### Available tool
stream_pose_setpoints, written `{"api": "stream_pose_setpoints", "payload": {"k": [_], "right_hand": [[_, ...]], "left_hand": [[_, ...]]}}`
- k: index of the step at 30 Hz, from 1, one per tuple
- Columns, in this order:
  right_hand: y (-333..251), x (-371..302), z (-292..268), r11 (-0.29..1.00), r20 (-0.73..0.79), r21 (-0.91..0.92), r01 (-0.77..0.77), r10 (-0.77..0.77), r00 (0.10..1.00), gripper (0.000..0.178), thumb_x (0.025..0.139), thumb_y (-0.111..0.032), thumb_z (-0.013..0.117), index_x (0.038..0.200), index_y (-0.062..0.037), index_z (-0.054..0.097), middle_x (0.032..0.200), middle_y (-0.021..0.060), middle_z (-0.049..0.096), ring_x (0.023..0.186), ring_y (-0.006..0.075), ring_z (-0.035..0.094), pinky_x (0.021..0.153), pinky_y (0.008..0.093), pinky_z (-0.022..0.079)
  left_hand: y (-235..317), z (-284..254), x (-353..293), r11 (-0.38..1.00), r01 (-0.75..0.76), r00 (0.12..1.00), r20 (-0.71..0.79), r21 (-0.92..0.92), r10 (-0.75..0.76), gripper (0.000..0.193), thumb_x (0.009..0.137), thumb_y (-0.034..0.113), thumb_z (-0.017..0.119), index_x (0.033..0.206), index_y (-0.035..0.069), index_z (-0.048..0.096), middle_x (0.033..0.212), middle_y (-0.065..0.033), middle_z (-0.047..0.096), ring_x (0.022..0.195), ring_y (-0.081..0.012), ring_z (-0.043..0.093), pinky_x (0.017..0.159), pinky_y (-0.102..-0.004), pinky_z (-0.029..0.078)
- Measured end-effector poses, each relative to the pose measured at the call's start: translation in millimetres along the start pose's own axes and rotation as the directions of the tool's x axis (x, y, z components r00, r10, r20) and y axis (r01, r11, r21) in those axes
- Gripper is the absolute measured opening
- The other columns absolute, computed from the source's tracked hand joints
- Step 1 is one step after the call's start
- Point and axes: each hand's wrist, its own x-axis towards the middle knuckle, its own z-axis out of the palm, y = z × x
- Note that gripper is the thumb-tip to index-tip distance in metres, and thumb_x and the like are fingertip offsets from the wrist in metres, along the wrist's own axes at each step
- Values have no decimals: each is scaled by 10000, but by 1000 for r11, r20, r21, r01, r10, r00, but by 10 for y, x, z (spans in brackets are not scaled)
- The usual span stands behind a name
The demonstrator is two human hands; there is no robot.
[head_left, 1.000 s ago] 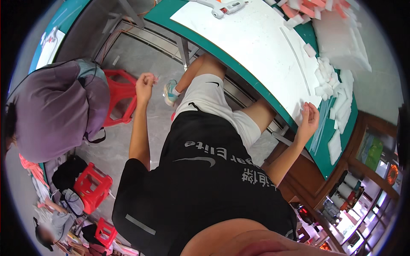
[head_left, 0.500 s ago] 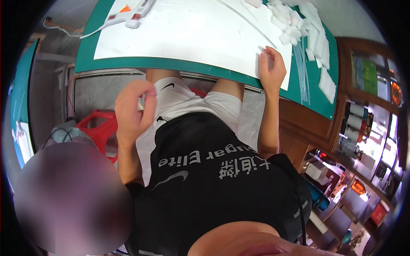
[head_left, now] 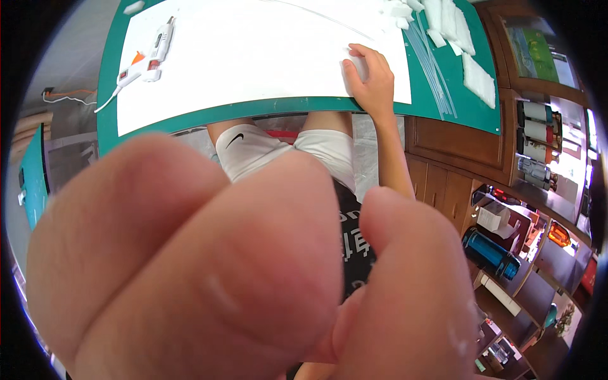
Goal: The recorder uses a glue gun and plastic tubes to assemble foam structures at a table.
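Note:
My left hand (head_left: pixel 253 253) is very close to the camera and fills the lower left and middle. Its fingers curl, with the thumb standing apart from them; nothing shows in the gap. My right hand (head_left: pixel 375 82) rests at the near right part of a white sheet (head_left: pixel 240 57), thumb and fingers apart, holding nothing visible. A thin clear strip (head_left: pixel 320 17) lies on the sheet just beyond it. At the sheet's left side lies a white hot glue gun (head_left: pixel 163 44) with an orange part.
The sheet covers a green tabletop (head_left: pixel 297 104). To its right lie several thin clear rods (head_left: pixel 430 66) and white foamy pieces (head_left: pixel 479 79). A white cord (head_left: pixel 107 101) runs off the left edge. Wooden cabinets (head_left: pixel 456 136) and shelves with a blue bottle (head_left: pixel 491 253) stand at right.
My left hand has come up from beside my lap to right before the camera. My right hand stays on the sheet. The view has shifted, showing more of the glue gun.

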Motion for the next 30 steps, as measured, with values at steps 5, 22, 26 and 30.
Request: {"api": "stream_pose_setpoints", "payload": {"k": [5,22,26,30], "right_hand": [[7,-5,-14,1000,2,-7,16,-16,1000,307,841,-120,727,1138,-55,688,1015,112,715,973,304,656,872,394,518],[13,-13,-33,999,15,29,-27,27,1000,321,849,-142,715,1159,-65,689,1014,113,712,983,311,648,888,398,514],[23,-21,-45,1000,20,4,-10,10,1000,325,862,-133,732,1174,-55,689,1045,107,724,993,283,668,891,371,519],[8,-18,-5,1000,33,7,-8,8,999,318,858,-135,725,1166,-64,690,1037,107,720,995,289,661,895,382,517]], "left_hand": [[-7,92,-138,999,-29,999,-26,-27,28,417,825,-37,601,1223,56,523,900,-169,667,681,-271,642,546,-346,483],[9,63,-214,993,-50,997,-68,-102,44,404,844,-22,583,1230,67,503,904,-186,670,669,-290,648,532,-352,481],[-107,18,-190,998,13,980,-197,-62,-25,402,849,-18,579,1232,70,499,905,-190,670,667,-294,650,529,-353,480],[-109,195,-120,997,-5,998,-66,-75,1,399,853,-15,574,1234,73,494,906,-194,671,664,-298,651,526,-354,479]]}}
